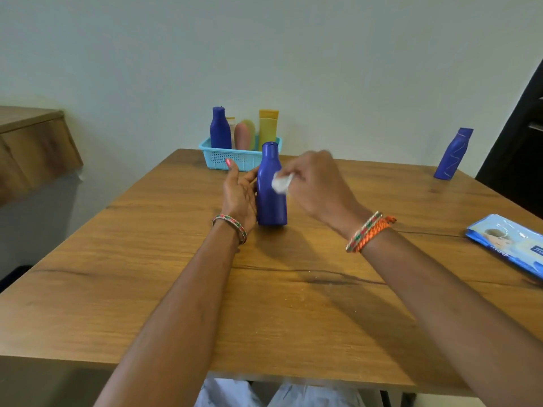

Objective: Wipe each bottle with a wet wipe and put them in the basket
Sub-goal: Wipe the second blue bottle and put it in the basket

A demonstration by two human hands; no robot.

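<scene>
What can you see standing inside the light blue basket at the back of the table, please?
Inside the basket: a blue bottle, a pink bottle and a yellow tube. A pale item shows between them, mostly hidden. The basket's wall covers their bases.

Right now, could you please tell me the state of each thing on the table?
Middle blue bottle: upright, steadied by left hand.
Wet wipe: pinched in right hand, against the bottle.
Basket: holding several bottles.
Far blue bottle: standing alone.
Wipes pack: lying flat.
</scene>
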